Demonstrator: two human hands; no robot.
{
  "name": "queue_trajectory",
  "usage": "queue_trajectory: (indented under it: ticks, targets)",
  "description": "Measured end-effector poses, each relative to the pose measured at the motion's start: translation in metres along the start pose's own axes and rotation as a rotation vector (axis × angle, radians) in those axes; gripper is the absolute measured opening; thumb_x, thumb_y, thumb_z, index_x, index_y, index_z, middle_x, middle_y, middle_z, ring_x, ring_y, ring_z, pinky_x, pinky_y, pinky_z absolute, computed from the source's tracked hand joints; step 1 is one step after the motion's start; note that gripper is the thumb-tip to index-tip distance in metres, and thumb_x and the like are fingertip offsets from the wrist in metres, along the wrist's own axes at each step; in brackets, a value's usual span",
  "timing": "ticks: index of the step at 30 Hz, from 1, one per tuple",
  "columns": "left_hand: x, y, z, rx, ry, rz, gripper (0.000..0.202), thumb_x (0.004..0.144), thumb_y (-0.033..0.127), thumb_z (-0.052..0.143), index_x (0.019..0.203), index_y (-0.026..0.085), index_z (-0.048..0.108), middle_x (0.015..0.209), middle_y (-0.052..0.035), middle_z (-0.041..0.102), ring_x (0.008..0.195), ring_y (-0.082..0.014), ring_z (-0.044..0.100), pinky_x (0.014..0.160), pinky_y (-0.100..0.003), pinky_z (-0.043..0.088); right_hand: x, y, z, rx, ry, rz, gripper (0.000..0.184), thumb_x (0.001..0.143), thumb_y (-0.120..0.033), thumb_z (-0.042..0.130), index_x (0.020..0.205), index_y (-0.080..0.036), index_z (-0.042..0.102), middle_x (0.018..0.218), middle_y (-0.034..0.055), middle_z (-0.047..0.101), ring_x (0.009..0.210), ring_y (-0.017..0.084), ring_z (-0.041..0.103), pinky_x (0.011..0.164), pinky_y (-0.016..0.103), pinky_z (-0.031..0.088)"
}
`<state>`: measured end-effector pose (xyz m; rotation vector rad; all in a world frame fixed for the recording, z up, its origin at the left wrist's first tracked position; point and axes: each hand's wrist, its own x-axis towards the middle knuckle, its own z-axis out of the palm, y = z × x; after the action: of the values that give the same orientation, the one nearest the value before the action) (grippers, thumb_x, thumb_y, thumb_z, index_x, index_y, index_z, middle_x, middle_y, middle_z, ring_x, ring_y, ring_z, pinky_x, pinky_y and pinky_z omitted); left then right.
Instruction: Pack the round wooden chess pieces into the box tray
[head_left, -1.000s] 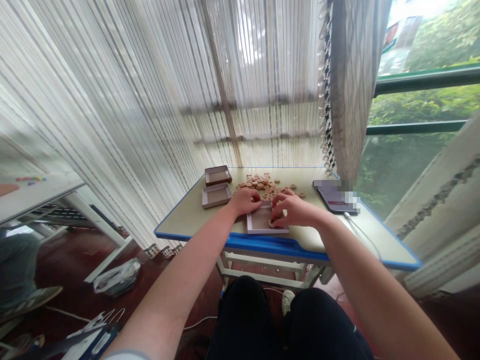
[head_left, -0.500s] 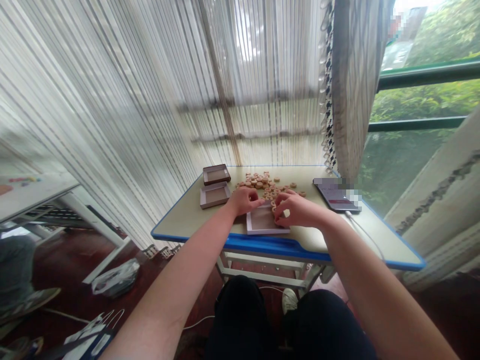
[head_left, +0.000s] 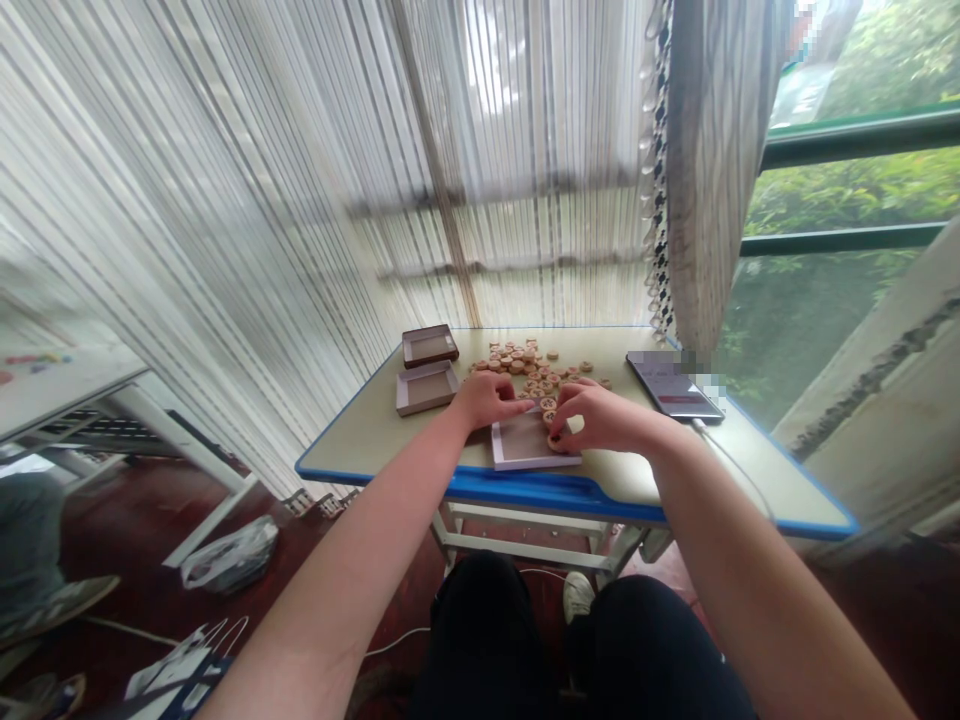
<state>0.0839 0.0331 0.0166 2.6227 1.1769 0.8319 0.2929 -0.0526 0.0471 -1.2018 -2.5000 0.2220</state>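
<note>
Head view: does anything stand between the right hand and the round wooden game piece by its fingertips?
Nothing visible does: the right hand has its fingertips against the round wooden game piece at the near shallow box. The left hand is farther left, out of the way.

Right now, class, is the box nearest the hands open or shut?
Open: no lid covers the box; its inside floor shows beside the right hand.

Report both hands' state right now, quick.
Left hand: curled at the near box; grip cannot be told.
Right hand: fingers on a round piece in that box; pinching or just touching, cannot be told.
</note>
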Motion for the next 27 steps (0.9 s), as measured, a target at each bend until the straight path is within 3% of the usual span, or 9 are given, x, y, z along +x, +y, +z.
queue_trajectory:
  ticks: [17, 27]
  targets:
    - [0.0001, 0.0007, 0.0009, -0.002, -0.002, -0.016, 0.047, 0.064, 0.063, 0.058, 0.065, 0.017, 0.066, 0.063, -0.0013, 0.063, 0.06, -0.0119, 0.054, 0.058, -0.023, 0.04, -0.0006, 0.0095, 0.0065, -0.058, 0.037, 0.03, 0.011, 0.065, -0.029, 0.066, 0.074, -0.026, 0.072, 0.083, 0.0045, 0.059, 0.093, 0.023, 0.049, 0.085, 0.035, 0.038]
    - [0.0002, 0.002, 0.0003, 0.032, -0.001, -0.007, 0.045, 0.068, 0.061, 0.056, 0.065, 0.017, 0.066, 0.063, -0.0015, 0.064, 0.06, -0.0119, 0.054, 0.059, -0.023, 0.04, -0.0013, 0.0019, 0.0005, -0.03, 0.01, 0.06, 0.009, 0.066, -0.031, 0.066, 0.072, -0.026, 0.071, 0.079, 0.0028, 0.06, 0.086, 0.02, 0.052, 0.079, 0.031, 0.039]
